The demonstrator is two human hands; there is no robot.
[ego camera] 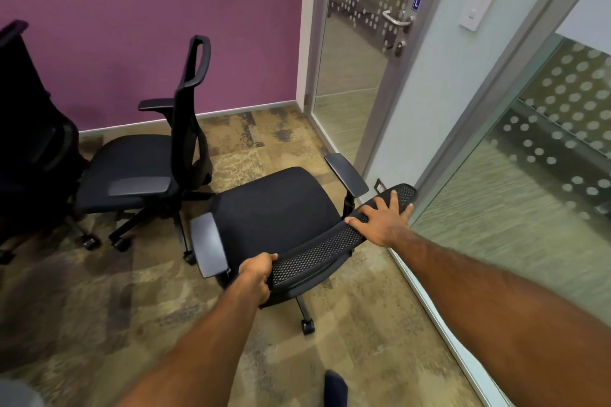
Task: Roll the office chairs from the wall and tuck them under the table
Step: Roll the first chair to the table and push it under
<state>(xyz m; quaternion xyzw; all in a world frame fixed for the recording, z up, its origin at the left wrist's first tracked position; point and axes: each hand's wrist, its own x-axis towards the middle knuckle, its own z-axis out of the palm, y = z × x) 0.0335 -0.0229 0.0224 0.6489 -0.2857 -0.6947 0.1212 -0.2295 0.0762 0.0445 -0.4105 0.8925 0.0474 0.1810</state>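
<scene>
- Right now, in the head view, both hands are on the nearest office chair (277,205), which stands on the carpet (99,307) close to the glass partition (496,208) and well short of the purple wall (132,26).
- The left hand (259,274) is curled shut around the near end of the chair's mesh backrest top (317,251), fingers wrapped over the edge.
- The right hand (383,220) lies flat and open on the far end of that same top edge, fingers spread, pressing rather than gripping.
- The backrest top runs as a long bar from lower left to upper right, between the two hands; the seat lies beyond it, away from the person, with its armrests (208,244) to either side.
- The left hand is nearer the body; the right arm is stretched further out, towards the partition.
- A second chair (132,172) sits just beside the purple wall, side-on, and a third chair (29,129) is partly cut off at the left edge.
- No tabletop shows here, so it probably lies behind or to the side of the person; the chair would likely need turning and pulling back by the backrest.
- A glass door (357,53) marked PULL stands beyond the chair.
</scene>
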